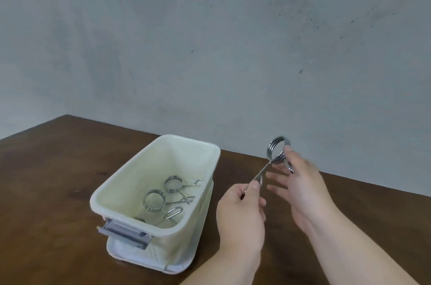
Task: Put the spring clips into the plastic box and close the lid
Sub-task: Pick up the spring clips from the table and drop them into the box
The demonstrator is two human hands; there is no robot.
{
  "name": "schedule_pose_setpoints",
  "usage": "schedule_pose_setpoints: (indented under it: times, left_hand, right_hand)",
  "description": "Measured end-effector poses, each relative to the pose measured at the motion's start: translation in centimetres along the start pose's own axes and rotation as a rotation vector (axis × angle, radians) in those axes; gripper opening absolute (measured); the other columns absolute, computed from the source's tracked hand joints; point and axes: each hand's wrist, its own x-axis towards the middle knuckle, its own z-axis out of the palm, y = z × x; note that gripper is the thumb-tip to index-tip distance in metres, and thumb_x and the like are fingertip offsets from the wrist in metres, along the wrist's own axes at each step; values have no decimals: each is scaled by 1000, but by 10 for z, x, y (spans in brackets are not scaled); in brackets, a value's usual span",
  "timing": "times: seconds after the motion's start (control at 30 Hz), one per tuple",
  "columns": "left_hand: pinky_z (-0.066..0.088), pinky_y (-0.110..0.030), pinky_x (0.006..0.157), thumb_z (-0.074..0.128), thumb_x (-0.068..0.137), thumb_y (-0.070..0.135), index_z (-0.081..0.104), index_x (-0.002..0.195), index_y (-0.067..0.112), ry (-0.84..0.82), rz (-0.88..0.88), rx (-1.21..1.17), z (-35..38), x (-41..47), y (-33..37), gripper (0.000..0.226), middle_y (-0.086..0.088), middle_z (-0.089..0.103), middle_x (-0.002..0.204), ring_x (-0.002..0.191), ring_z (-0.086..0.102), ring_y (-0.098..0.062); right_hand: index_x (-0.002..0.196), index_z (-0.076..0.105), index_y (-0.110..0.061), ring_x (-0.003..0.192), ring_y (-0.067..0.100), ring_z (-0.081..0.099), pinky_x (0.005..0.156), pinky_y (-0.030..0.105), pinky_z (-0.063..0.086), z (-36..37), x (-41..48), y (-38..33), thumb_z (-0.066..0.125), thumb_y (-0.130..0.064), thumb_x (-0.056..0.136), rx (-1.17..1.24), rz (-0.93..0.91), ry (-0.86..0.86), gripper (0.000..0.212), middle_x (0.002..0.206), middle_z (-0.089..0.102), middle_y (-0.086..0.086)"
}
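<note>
The left hand (241,203) pinches the spring clip (276,150) by its handle, coil up and away to the right, right hand (300,182) open beside the plastic box (130,182).

No readable text, labels, brands, numbers or signs anywhere in view. Checked the surfaces that could carry marking: the plastic box (130,181) walls and rim are plain cream, its grey latch (124,234) on the near end is unmarked, and the lid (130,253) under the box shows only a fine texture, no print that can be made out. The spring clips (163,193) are bare metal. The wall (210,39) has dark specks only, no writing. The wooden table (46,179) is unmarked.
</note>
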Motion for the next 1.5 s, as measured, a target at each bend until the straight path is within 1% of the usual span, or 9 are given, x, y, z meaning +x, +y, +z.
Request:
schedule_pose_setpoints:
  times: [0.2,0.33,0.43,0.57,0.67,0.93,1.07,1.17,1.5]
  left_hand:
    - [29,-21,35,61,97,23,64,73,5,-10,53,-1,-34,-19,30,31,-3,60,49,32,41,-15]
    - [45,-27,45,61,96,26,71,88,25,-50,95,105,-69,-23,59,13,5,77,75,49,60,-13]
    - [52,-28,73,60,92,38,68,98,39,44,272,454,-118,-21,71,11,21,73,85,74,66,-2]
    - [47,-28,76,51,92,43,69,90,36,61,656,1164,-198,8,70,20,24,65,88,82,59,-4]
    - [44,-34,86,38,91,50,65,74,33,-25,674,1421,-241,41,57,37,19,64,78,82,57,-4]
    - [39,-35,62,42,90,26,33,53,21,-80,815,1281,-255,67,35,39,5,35,51,54,32,-11]
    - [31,-32,59,44,86,23,30,52,21,-64,831,1270,-255,69,32,37,4,33,50,54,29,-13]
    - [25,-29,62,45,86,23,28,53,22,-70,832,1257,-255,70,30,37,5,32,51,54,28,-13]
    - [23,-30,60,45,83,24,29,52,20,-52,836,1258,-254,69,30,35,3,31,51,55,29,-16]
  right_hand:
    - [112,63,-2,78,36,72,77,49,56,35,-21,-22,66,-38,87,316,28,-292,44,103,68,23]
    - [105,64,-4,71,33,70,66,43,60,55,-26,-32,69,-39,78,347,14,-415,45,106,69,23]
    - [102,67,-4,71,30,72,70,45,62,72,-24,-39,68,-36,80,265,-8,-469,39,102,70,18]
    - [102,68,-3,68,27,71,80,52,59,100,-19,-40,63,-23,97,44,-83,-525,22,102,68,15]
    - [103,70,-8,68,22,70,86,54,57,129,-16,-39,64,-20,98,-165,-147,-600,15,103,66,13]
    - [80,65,-16,66,30,69,62,37,52,205,13,3,72,-44,86,-1069,-406,-767,29,67,62,3]
    - [82,63,-12,69,25,61,60,34,45,220,24,35,72,-46,84,-1471,-467,-848,35,76,65,5]
    - [92,67,-7,81,32,66,63,36,47,226,27,55,72,-42,86,-1642,-503,-931,36,87,70,11]
    - [76,59,-13,68,29,55,47,30,34,247,28,87,74,-36,85,-1916,-599,-1079,29,63,52,-1]
